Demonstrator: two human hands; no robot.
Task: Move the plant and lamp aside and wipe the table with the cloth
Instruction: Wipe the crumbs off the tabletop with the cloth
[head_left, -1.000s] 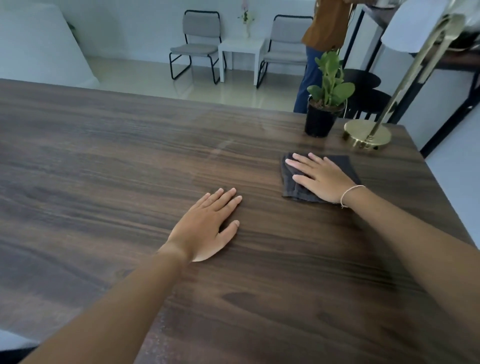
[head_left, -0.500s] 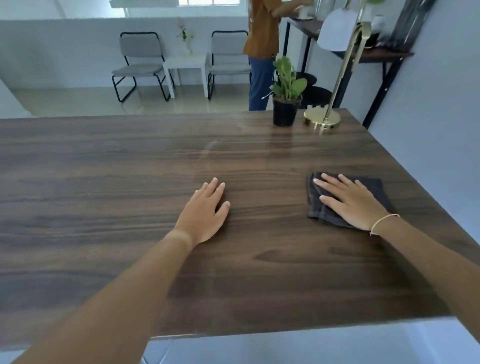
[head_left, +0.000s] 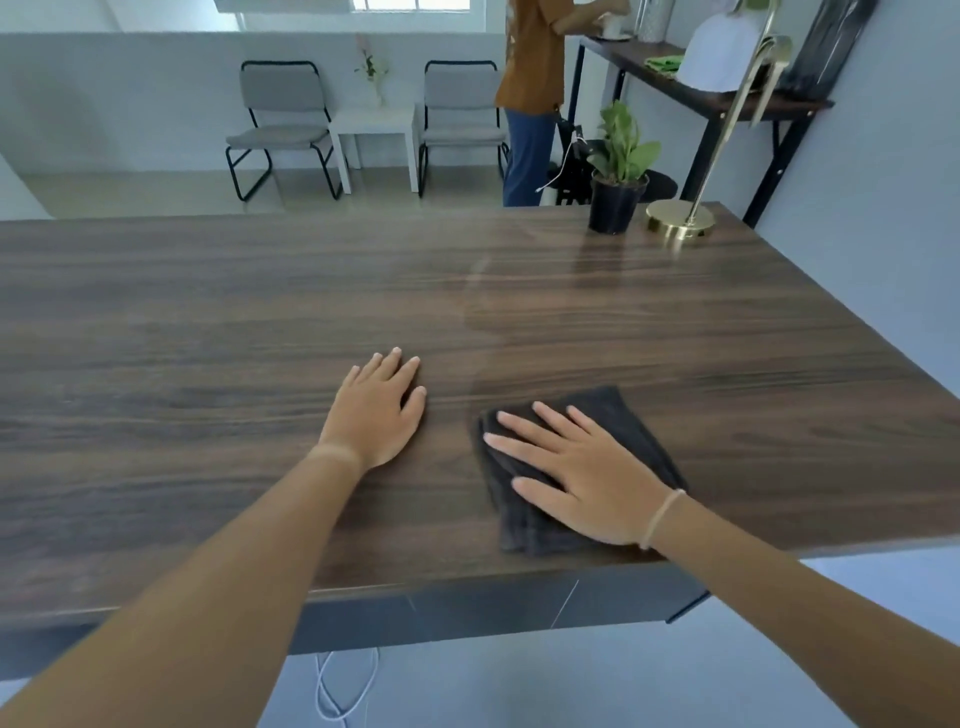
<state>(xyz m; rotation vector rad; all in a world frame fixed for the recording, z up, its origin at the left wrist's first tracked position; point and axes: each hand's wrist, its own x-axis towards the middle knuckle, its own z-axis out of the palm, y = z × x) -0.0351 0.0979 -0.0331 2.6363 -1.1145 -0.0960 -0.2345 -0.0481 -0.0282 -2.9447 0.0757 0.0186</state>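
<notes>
A dark wood table (head_left: 234, 312) fills the view. A folded dark grey cloth (head_left: 626, 418) lies near the table's front edge, right of centre. My right hand (head_left: 576, 467) presses flat on the cloth with its fingers spread. My left hand (head_left: 376, 410) rests palm down on the bare wood just left of the cloth. At the far right corner stand a green plant in a black pot (head_left: 615, 202) and, beside it on the right, a brass lamp (head_left: 680, 221) with a white shade.
A faint wiped streak (head_left: 478, 301) runs across the table from near the plant toward the cloth. Behind the table a person (head_left: 530, 93) stands at a dark shelf (head_left: 696, 93). Two grey chairs (head_left: 280, 124) and a white side table (head_left: 376, 124) stand by the back wall. A white cable (head_left: 343, 696) lies on the floor.
My right hand has slid the cloth from beside the plant toward the front edge, then leftward, closer to my left hand. The view has pulled back. The left hand stays flat on the table.
</notes>
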